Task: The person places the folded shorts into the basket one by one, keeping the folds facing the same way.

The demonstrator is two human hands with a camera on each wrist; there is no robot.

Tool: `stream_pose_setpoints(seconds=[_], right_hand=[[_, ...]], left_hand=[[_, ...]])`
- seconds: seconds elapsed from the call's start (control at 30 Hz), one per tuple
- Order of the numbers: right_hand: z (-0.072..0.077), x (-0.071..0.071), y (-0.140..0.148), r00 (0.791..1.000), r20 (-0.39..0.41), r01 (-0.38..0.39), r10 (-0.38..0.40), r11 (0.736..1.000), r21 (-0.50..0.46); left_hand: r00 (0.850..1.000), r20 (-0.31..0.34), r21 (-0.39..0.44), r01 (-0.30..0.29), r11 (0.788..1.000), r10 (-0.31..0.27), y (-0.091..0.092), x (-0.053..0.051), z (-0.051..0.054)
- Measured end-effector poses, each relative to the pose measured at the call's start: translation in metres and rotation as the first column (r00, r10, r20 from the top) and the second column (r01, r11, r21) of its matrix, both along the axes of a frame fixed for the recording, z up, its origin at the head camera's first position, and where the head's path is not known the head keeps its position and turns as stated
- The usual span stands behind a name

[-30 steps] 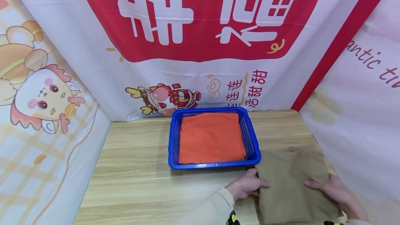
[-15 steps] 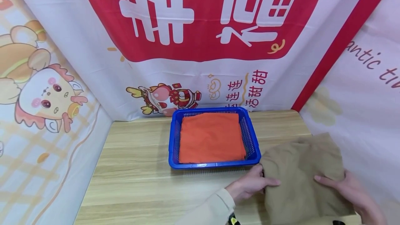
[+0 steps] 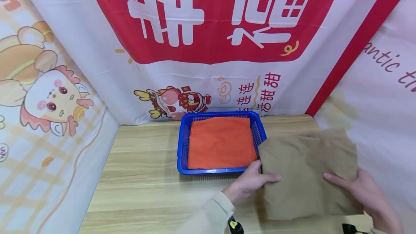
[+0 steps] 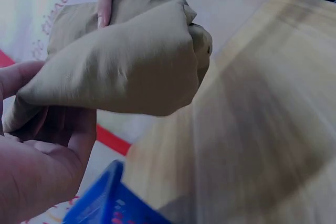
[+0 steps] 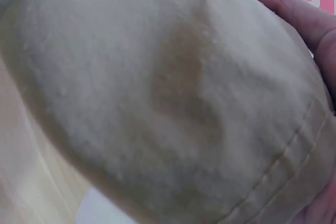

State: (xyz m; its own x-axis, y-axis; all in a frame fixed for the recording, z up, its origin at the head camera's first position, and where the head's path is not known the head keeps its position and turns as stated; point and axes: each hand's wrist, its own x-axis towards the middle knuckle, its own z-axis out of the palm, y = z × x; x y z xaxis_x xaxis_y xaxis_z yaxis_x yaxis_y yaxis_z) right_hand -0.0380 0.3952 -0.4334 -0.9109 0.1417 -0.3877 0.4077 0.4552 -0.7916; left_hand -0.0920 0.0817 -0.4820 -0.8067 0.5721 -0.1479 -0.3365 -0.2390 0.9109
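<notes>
A folded khaki garment (image 3: 305,176) is held up off the table by both hands, to the right of the blue basket. My left hand (image 3: 248,181) grips its left edge, thumb on top and fingers underneath, as the left wrist view also shows. On the opposite edge my right hand (image 3: 362,190) holds it the same way, thumb lying over the cloth. A stitched hem on the garment (image 5: 273,166) shows in the right wrist view. The blue plastic basket (image 3: 211,171) contains a folded orange cloth (image 3: 221,143). The garment overlaps the basket's right front corner in the head view.
The wooden table (image 3: 146,183) extends left and in front of the basket. Printed fabric walls (image 3: 169,71) close in the back and both sides; the right one stands near my right hand.
Both hands have lifted the garment from the table and levelled it. After first shifting right, it has come back left and farther forward, closer to the basket.
</notes>
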Motion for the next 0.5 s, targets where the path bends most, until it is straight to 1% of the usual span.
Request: stream_pose_setpoints(seconds=[0.1,0.23,0.33,0.43,0.5], right_hand=[[0.004,-0.004,-0.012,0.996,-0.082,-0.021,0.022,1.000,0.013],[0.008,-0.012,-0.026,0.983,-0.174,-0.050,0.059,0.997,0.057],[0.011,-0.018,-0.037,0.978,-0.193,-0.068,0.080,0.995,0.069],[0.013,-0.024,-0.046,0.975,-0.204,-0.084,0.094,0.995,0.056],[0.013,-0.026,-0.052,0.969,-0.226,-0.091,0.101,0.994,0.054]], left_hand=[[0.999,-0.040,-0.024,-0.033,0.999,0.032,-0.009,-0.005,0.005],[0.995,-0.083,-0.057,-0.057,0.997,0.052,-0.024,-0.011,0.009],[0.992,-0.112,-0.083,-0.072,0.994,0.062,-0.034,-0.015,0.011],[0.988,-0.134,-0.105,-0.088,0.991,0.073,-0.045,-0.019,0.013],[0.986,-0.146,-0.117,-0.104,0.988,0.086,-0.051,-0.021,0.014]])
